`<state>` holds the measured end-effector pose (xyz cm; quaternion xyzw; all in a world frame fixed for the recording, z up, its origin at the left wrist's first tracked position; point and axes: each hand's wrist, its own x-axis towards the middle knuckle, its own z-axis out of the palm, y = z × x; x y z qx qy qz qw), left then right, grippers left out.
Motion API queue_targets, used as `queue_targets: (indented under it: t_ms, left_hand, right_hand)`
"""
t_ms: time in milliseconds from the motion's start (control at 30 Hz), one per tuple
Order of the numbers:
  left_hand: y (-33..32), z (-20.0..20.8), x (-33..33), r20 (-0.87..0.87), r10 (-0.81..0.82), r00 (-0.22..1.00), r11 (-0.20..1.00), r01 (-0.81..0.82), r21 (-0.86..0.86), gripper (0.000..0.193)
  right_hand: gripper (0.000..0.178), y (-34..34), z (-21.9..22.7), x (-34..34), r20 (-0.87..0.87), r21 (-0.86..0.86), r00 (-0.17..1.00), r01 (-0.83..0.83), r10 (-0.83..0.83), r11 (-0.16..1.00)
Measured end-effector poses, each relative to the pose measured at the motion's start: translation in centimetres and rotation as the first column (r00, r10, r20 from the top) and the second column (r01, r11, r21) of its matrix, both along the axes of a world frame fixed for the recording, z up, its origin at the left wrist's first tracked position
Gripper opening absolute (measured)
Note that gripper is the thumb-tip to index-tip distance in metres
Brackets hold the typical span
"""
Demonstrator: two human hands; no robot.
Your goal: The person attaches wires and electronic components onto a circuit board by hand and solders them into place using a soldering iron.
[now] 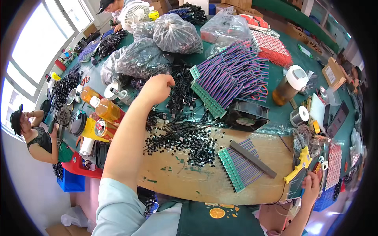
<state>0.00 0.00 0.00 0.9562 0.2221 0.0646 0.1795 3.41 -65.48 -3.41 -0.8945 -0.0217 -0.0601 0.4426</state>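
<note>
My left hand [156,89] reaches across the bench with its fingers curled down at a heap of black cables [182,88]. Whatever sits in its fingers is hidden. Lower right, my right hand [311,185] is bent closed beside a yellow gun-shaped tool [301,164]; what it holds, if anything, does not show clearly. Between my arms, a green circuit-board strip [231,170] with a row of thin wires lies on a wooden board [177,185], and a dark flat bar [252,158] rests across the wires. Small black connector pieces [201,147] are strewn beside it.
A black fan [247,115] stands behind the wooden board, near bundled purple wires [236,74]. Drink bottles [106,110] crowd the left, a brown-filled jug [290,85] the right. Stuffed plastic bags [177,33] lie behind. Two people are at the left, one [39,135] seated.
</note>
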Motion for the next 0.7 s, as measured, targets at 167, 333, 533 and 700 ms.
queue_targets:
  t_ms: [167,333,533,700]
  left_hand:
    - [-2.3,1.6,-3.7,0.049,-0.259,0.965,0.960,0.252,0.121,0.025]
    - [-7.8,-0.2,-7.6,0.025,-0.495,0.869,0.868,0.493,0.053,0.018]
    - [-9.1,-3.2,-9.5,-0.100,-0.422,0.901,0.881,0.434,0.189,0.022]
    - [-9.0,-1.3,-10.2,0.169,-0.446,0.879,0.873,0.386,0.298,0.019]
  right_hand:
    - [0.022,0.5,-0.2,-0.6,-0.425,-0.130,0.905,-0.046,-0.013,0.990]
    - [0.023,2.5,-2.1,-0.9,-0.448,-0.124,0.892,0.007,-0.062,0.992]
    - [0.033,5.1,-2.0,0.2,-0.433,-0.184,0.880,0.127,-0.196,0.975]
    - [0.026,4.4,-4.0,1.0,-0.389,-0.038,0.898,0.207,-0.205,0.978]
